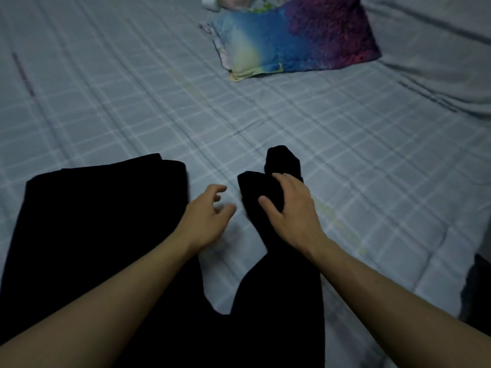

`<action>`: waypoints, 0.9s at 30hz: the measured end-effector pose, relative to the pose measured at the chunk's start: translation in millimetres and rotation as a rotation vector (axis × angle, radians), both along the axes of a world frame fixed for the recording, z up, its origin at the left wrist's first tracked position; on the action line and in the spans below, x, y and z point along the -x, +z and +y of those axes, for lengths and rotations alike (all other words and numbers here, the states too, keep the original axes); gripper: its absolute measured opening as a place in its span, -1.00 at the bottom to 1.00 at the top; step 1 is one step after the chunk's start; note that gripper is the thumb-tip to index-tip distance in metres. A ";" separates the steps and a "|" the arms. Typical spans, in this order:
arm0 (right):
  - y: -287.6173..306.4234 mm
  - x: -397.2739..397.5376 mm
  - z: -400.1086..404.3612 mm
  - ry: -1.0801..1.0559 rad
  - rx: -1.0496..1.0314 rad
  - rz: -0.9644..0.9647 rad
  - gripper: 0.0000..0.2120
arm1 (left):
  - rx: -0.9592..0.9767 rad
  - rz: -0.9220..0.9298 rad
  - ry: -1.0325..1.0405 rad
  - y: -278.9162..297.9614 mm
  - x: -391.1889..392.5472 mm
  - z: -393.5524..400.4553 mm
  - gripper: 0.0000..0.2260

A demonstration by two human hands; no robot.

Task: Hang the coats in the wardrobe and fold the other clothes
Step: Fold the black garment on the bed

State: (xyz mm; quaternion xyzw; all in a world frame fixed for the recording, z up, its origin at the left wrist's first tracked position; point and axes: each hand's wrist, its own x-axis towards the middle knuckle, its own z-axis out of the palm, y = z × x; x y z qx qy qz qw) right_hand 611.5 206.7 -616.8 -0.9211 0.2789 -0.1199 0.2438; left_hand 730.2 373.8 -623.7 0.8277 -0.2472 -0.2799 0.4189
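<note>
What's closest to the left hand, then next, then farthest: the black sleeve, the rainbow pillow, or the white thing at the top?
1. Black sleeve: just right of the left hand.
2. Rainbow pillow: far ahead, to the right.
3. White thing: top edge, beyond the pillow.

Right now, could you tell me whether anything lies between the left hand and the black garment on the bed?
Nothing visible does: only bare checked bedsheet separates the left hand from the black garment, which the right hand already holds.

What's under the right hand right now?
The right hand rests on a bunched part of the black garment lying on the checked bedsheet. Whatever lies beneath that fabric is hidden.
</note>
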 end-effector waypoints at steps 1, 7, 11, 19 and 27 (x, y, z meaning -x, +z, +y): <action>-2.8 0.5 -4.5 -0.040 -0.053 0.014 -0.29 | 0.020 0.138 0.040 1.5 3.2 -10.9 -0.50; -12.8 -21.8 -22.4 -0.202 -0.134 0.191 -0.21 | 0.187 0.580 0.286 3.7 21.3 -62.1 -0.75; -4.8 -33.8 -32.9 -0.152 -0.128 0.237 -0.56 | 0.109 0.557 0.466 2.1 20.4 -84.3 -0.93; 58.3 -2.9 -64.3 -0.379 -0.157 -0.385 -0.74 | 0.396 0.702 0.170 63.0 1.1 -146.9 -0.70; 82.3 14.6 -65.3 -0.427 -0.142 -0.617 -0.78 | -0.292 0.008 0.226 8.2 -42.5 -141.9 -0.52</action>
